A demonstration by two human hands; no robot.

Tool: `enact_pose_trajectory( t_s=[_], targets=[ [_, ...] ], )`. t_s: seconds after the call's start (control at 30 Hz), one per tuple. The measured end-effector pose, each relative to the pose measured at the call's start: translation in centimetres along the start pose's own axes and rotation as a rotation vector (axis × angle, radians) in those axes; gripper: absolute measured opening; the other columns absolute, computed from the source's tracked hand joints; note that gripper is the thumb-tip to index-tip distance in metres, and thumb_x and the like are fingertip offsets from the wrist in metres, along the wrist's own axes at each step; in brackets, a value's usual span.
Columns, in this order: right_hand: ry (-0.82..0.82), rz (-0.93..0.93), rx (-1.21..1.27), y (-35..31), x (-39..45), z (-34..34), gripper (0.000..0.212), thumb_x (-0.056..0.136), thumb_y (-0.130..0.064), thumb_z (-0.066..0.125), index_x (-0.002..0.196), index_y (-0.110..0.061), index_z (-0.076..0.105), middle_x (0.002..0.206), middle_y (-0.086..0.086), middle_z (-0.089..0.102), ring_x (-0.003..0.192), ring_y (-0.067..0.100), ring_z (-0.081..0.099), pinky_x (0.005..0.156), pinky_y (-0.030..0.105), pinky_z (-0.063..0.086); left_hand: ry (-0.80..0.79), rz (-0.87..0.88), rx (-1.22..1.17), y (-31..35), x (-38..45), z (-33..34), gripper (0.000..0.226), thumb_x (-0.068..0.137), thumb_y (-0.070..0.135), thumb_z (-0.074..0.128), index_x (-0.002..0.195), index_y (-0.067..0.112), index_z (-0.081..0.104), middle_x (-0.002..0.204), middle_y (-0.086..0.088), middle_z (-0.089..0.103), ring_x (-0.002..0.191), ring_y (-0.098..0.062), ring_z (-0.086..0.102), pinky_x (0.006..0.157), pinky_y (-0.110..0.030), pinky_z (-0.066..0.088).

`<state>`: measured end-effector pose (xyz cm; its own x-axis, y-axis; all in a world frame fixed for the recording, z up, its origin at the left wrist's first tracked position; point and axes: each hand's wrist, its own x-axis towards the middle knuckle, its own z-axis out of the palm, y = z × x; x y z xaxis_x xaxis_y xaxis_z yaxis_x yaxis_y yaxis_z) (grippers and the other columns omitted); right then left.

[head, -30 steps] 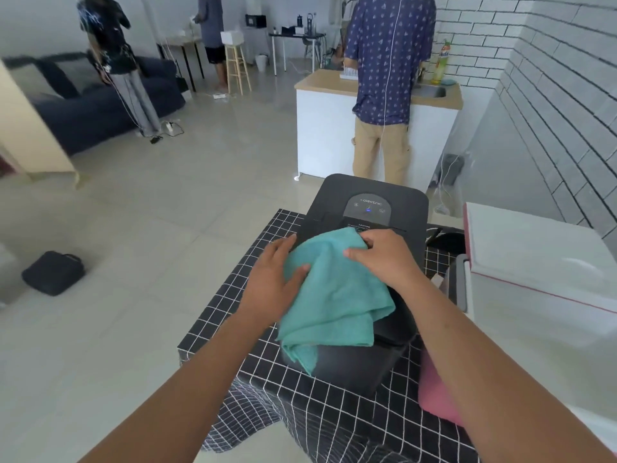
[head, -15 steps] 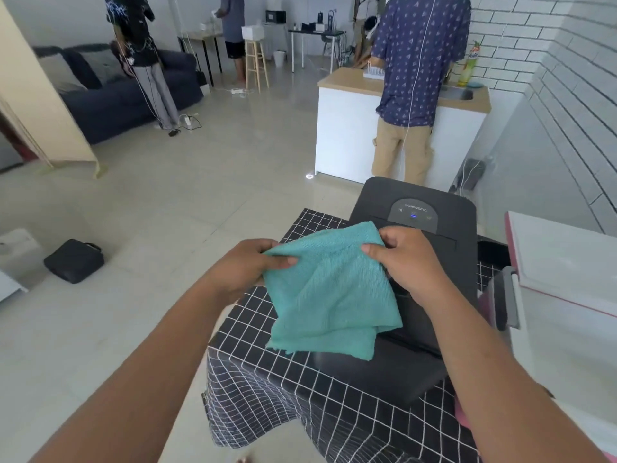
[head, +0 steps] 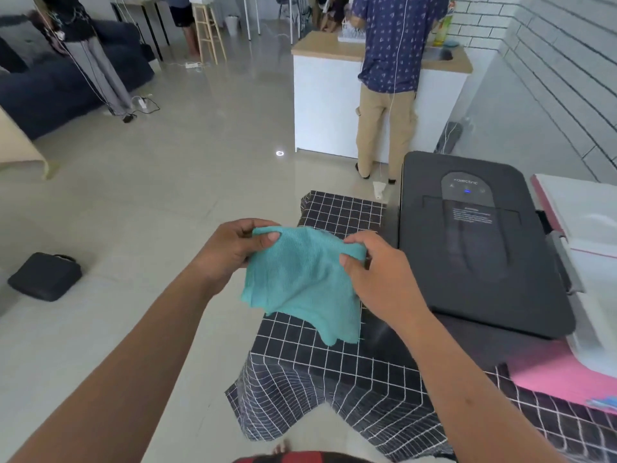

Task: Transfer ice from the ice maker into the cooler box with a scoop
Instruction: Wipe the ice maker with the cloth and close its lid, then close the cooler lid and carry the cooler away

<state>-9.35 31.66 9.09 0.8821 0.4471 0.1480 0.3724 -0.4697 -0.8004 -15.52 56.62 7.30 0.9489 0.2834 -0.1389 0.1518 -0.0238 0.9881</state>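
Left hand (head: 230,250): we see it at the centre of the frame, thumb and fingers pinched on the upper left corner of the teal cloth (head: 300,282).
Right hand (head: 377,279): it grips the upper right edge of the same cloth, with the thumb on the front side and the fingers curled behind.
Teal cloth: it hangs between our two hands, its lower part loose over the left edge of the table.
Ice maker (head: 480,242): the black machine stands in the right half of the frame on the checked tablecloth (head: 337,349); its lid is closed and a small blue light shines on the panel.
Cooler box (head: 587,228): the white and pink box is at the right edge, just beside the ice maker; its lid seems raised, but we cannot tell for sure because the frame cuts it.
Background: a person in a blue patterned shirt (head: 394,41) stands at a white counter (head: 327,105) in the upper part of the frame.
Floor: a dark bag (head: 45,277) lies at the left.
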Motion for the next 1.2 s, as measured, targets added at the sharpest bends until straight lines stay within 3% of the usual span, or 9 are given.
enact_pose_trajectory(
  t_s=[0.13,0.23,0.37,0.53,0.7,0.93,1.07,1.13,1.2],
  targets=[
    [-0.012,0.068,-0.122,2.2,-0.7,4.1,0.009,0.092,-0.022,0.058,0.099,-0.025,0.061,0.090,-0.010,0.060,0.072,0.005,0.053,0.060,0.013,0.039,-0.065,-0.098,0.070,-3.4,1.0,-0.2,0.016,0.085,0.024,0.073,0.100,0.019,0.072,0.093,0.001,0.074,0.081,-0.010,0.067,0.067,-0.025,0.053],
    [-0.035,0.157,-0.179,4.4,-1.1,6.0,0.010,0.091,-0.021,0.059,0.100,-0.018,0.063,0.099,-0.006,0.062,0.087,0.011,0.054,0.075,0.022,0.040,-0.141,-0.178,0.082,-6.1,1.6,0.1,0.016,0.087,0.023,0.071,0.101,0.016,0.071,0.090,0.004,0.073,0.077,-0.008,0.068,0.061,-0.018,0.051],
    [-0.039,0.262,-0.275,7.3,-1.1,7.6,0.006,0.090,-0.018,0.060,0.095,-0.021,0.063,0.098,-0.006,0.059,0.082,0.011,0.055,0.069,0.024,0.044,-0.194,-0.265,0.044,-10.3,2.5,0.4,0.012,0.087,0.022,0.071,0.099,0.018,0.071,0.090,0.004,0.074,0.076,-0.007,0.069,0.058,-0.018,0.051],
    [-0.100,0.323,-0.510,10.0,2.2,9.3,0.018,0.086,-0.002,0.056,0.099,-0.014,0.063,0.100,0.000,0.054,0.089,0.021,0.057,0.070,0.030,0.045,-0.165,-0.379,0.106,-14.3,6.4,1.5,0.012,0.088,0.021,0.071,0.099,0.018,0.072,0.098,-0.002,0.074,0.089,-0.018,0.070,0.071,-0.032,0.057],
    [-0.095,0.410,-0.651,11.9,6.8,12.0,0.025,0.083,0.002,0.049,0.105,-0.004,0.060,0.113,0.012,0.053,0.107,0.031,0.053,0.083,0.038,0.046,-0.068,-0.346,0.154,-16.4,11.5,3.8,0.008,0.087,0.018,0.071,0.095,0.018,0.072,0.099,-0.005,0.072,0.087,-0.020,0.068,0.078,-0.035,0.056],
    [-0.118,0.573,-0.616,13.8,8.7,13.1,0.032,0.083,-0.008,0.056,0.115,-0.004,0.056,0.125,0.014,0.045,0.117,0.031,0.044,0.098,0.035,0.040,0.031,-0.278,0.540,-17.2,15.6,4.9,0.039,0.091,0.015,0.053,0.130,0.017,0.056,0.122,0.001,0.058,0.085,-0.015,0.058,0.068,-0.024,0.042],
    [-0.108,0.537,-0.531,11.5,9.4,12.2,0.028,0.082,-0.011,0.055,0.110,-0.006,0.057,0.123,0.013,0.045,0.116,0.031,0.045,0.097,0.037,0.042,-0.045,-0.226,0.581,-15.2,15.6,4.6,0.015,0.082,0.013,0.049,0.079,0.026,0.056,0.081,0.003,0.054,0.077,-0.019,0.051,0.069,-0.030,0.039],
    [-0.042,0.465,-0.471,9.2,10.3,11.0,0.031,0.085,-0.013,0.056,0.115,-0.006,0.057,0.125,0.012,0.045,0.118,0.030,0.045,0.099,0.038,0.041,-0.076,-0.234,0.458,-13.0,15.5,4.5,0.016,0.086,0.014,0.050,0.077,0.019,0.062,0.081,-0.001,0.066,0.072,-0.022,0.059,0.069,-0.032,0.047],
    [0.017,0.346,-0.451,6.7,11.1,9.1,0.032,0.090,-0.014,0.055,0.120,-0.004,0.056,0.126,0.013,0.048,0.119,0.029,0.045,0.101,0.036,0.038,-0.086,-0.224,0.350,-10.1,15.5,4.5,0.015,0.091,0.021,0.054,0.093,0.018,0.069,0.087,-0.003,0.072,0.074,-0.018,0.067,0.072,-0.033,0.053]
  ],
)
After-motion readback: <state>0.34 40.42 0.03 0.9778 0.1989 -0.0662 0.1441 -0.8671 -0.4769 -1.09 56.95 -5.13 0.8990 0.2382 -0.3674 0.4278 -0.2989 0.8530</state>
